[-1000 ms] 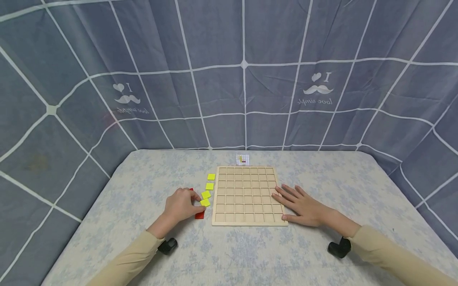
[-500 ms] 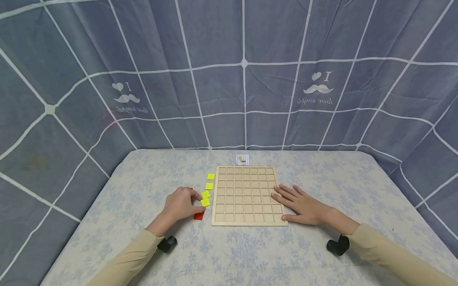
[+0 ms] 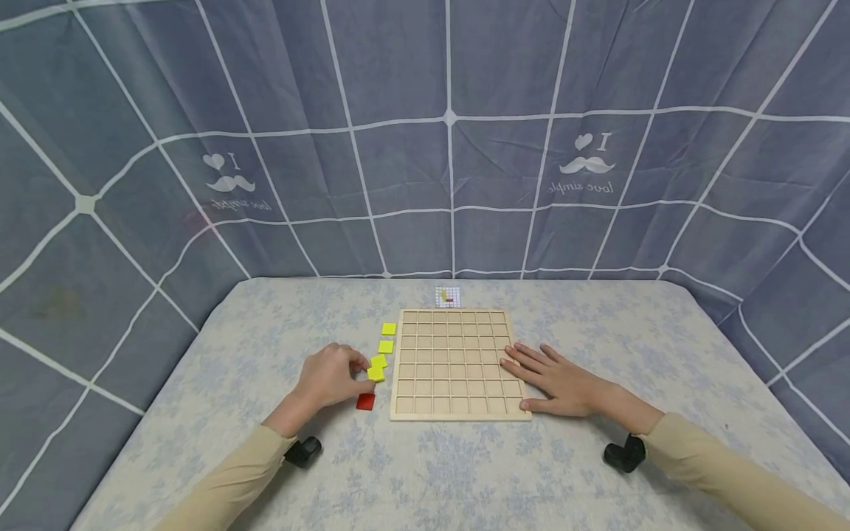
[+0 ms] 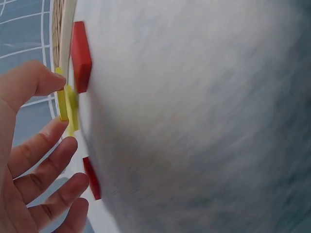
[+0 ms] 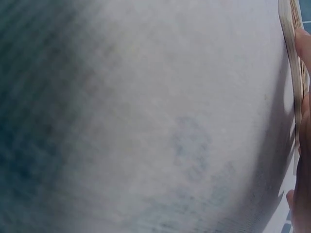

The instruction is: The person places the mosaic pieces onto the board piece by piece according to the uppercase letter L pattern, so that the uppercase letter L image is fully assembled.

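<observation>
Tile [image 4: 62, 105], yellow, pinched in my left hand [image 3: 330, 375] just left of the wooden board [image 3: 449, 358], might slip or nudge the yellow neighbour [image 3: 378, 361] crowding it if my pinch tilts, while my right hand [image 3: 563, 382] lies spread, grasping nothing, over the board's right edge.

Curtain [image 3: 505, 66]: slate blue, hung behind the table's far edge and round both sides as I face it; lightly creased. White lines [image 3: 451, 169]: a wavering grid, small diamonds at certain crossings. Prints, two, white, mirror-reversed: left print [image 3: 230, 182] and right print [image 3: 587, 164], each with heart, moustache, lettering. Stain [image 3: 64, 304]: brownish, faint, far left. Table [image 3: 598, 317]: far corners rounded, covered in pale cloth [image 3: 438, 472] with blue floral pattern. Light: soft, fairly even.
</observation>
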`<state>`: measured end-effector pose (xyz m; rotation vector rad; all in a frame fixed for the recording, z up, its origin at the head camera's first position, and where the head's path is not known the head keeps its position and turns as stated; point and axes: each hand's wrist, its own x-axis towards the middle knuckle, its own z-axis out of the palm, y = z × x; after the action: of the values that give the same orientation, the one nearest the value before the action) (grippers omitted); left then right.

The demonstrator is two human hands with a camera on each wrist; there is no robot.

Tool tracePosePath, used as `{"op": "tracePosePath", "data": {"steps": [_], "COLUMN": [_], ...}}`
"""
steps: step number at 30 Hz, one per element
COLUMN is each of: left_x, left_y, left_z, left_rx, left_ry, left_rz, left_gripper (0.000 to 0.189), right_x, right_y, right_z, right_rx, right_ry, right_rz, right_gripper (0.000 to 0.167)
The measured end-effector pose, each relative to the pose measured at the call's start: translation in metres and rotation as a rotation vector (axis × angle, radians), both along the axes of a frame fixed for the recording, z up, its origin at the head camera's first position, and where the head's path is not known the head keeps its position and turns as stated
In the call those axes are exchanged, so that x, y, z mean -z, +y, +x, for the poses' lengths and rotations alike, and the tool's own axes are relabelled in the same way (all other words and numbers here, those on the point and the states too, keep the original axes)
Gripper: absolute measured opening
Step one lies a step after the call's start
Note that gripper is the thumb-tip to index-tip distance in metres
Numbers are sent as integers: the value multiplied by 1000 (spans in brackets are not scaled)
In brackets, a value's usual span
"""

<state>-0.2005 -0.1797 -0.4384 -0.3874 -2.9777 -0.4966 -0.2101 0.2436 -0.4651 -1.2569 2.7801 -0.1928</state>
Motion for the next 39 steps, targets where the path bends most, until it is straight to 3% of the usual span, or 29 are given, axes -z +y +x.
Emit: {"op": "tracePosePath", "data": {"steps": [6,14,20,31,39], "left_x": [-12,-23,-24,-25,-23], "left_y": [1,6,16,46,65], "left_z": [-4,-13,-24,-50,-70], "left_rx": [29,54,50,118,123], "left_ry": [20,47,41,61,25], "left_rz": [-44,-37,-47,-56,-89], "left_gripper": [26,23,26,26,31], "right_x": [0,-2,-1,-5,-4], "right_y": [2,3,2,0,0], "right_z": [0,1,-1,-1,-1], "right_rx": [-29,-52,-52,-52,-48], "right_ry": [26,54,46,28,24], "right_rz": [-26,-48,-45,-11,-12], "right_gripper": [73,72,72,74,73]}}
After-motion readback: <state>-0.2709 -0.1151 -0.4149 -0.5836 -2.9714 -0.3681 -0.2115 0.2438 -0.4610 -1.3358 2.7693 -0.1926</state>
